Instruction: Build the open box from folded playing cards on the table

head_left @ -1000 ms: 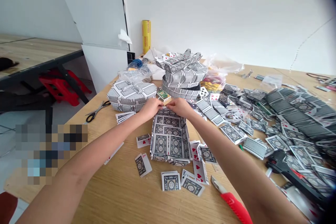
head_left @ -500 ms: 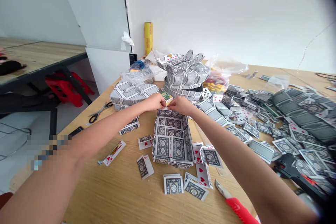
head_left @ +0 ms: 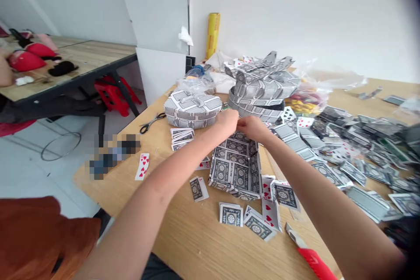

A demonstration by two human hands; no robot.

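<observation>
An open box (head_left: pixel 231 164), its walls and floor covered in grey-patterned playing cards, lies in front of me on the wooden table. Over its far end, my left hand (head_left: pixel 229 120) and my right hand (head_left: pixel 252 127) meet with fingers pinched together. What they grip is hidden behind the fingers. A lidded card-covered box (head_left: pixel 193 107) stands just beyond my left forearm. Behind my right hand rises a round stack of folded-card pieces (head_left: pixel 265 87). Loose cards lie around the open box, among them a face-down card (head_left: pixel 231 215) near its front.
Scissors (head_left: pixel 152 123) lie at the table's left edge. A red-handled knife (head_left: pixel 310 251) rests at the front right, its blade exposed. Heaped cards (head_left: pixel 348 140) cover the right side. A yellow roll (head_left: pixel 213 35) stands by the wall. A person's orange-brown clothing (head_left: pixel 46 236) shows lower left.
My view has swung left, bringing more of the neighbouring table into sight. Both hands stay together over the box's far end. The green-and-yellow item seen by the fingertips is now mostly hidden.
</observation>
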